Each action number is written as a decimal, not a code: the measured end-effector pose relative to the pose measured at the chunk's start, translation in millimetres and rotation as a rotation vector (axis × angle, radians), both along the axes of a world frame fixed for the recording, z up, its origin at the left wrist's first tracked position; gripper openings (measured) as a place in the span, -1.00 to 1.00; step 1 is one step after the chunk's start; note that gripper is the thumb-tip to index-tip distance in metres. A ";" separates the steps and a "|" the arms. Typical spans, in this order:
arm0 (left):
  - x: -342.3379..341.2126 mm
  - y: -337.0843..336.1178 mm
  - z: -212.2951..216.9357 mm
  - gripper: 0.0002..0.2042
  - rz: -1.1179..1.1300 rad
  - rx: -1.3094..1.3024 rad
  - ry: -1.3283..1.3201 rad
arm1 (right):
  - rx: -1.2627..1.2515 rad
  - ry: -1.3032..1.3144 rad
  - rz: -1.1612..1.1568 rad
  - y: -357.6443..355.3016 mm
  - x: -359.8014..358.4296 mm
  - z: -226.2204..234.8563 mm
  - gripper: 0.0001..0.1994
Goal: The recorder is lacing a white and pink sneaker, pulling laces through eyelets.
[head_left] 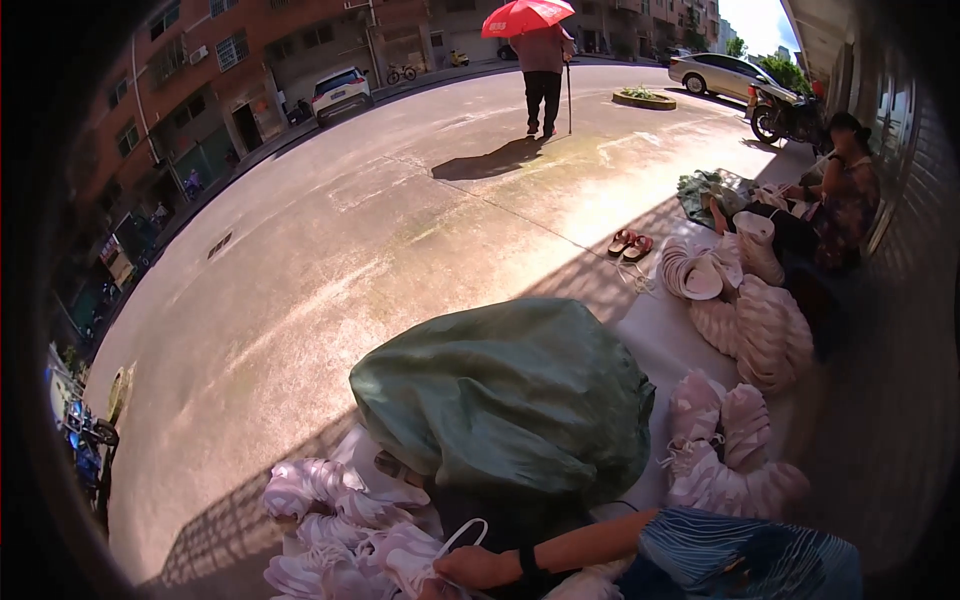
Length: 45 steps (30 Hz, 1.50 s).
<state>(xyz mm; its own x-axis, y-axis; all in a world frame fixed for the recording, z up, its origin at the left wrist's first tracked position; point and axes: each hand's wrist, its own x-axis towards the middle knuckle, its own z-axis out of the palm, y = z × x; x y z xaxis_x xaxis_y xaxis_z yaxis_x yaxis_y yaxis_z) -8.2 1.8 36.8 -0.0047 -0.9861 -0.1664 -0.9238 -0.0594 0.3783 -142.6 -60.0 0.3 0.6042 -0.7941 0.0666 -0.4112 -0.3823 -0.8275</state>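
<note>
Step in hand, judged: picking one pink-and-white fabric shoe upper [400, 555] from the pile at lower left. Right hand [475, 567] grip clenched on it; left hand unseen. Next: lift clear of the green sack [505, 400]

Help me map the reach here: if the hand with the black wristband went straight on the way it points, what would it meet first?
The right hand points toward the picture's left. It already touches a pink-and-white shoe upper; straight beyond lies more of the pile of uppers, though depth is unclear.
</note>
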 end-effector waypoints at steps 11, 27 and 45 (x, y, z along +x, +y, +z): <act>7.8 -12.3 14.6 -0.74 -0.013 0.088 0.010 | -0.007 0.010 0.184 1.0 -12.5 24.5 -0.72; 42.8 64.2 89.3 -0.93 0.453 0.420 1.201 | 0.006 0.105 0.108 6.5 -15.2 26.4 -0.70; 1.6 161.9 118.7 -0.87 0.452 0.616 1.798 | -0.435 0.015 0.694 59.6 -1.9 78.8 -0.77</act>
<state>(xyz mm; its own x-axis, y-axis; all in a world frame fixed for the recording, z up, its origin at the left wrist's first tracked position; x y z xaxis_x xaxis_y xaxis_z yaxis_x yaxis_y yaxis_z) -6.5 163.7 155.5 -0.3388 -0.7819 -0.5233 0.5692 -0.6132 0.5477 -144.5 -0.4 79.1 0.9519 -0.1441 0.2706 0.0273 -0.8391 -0.5433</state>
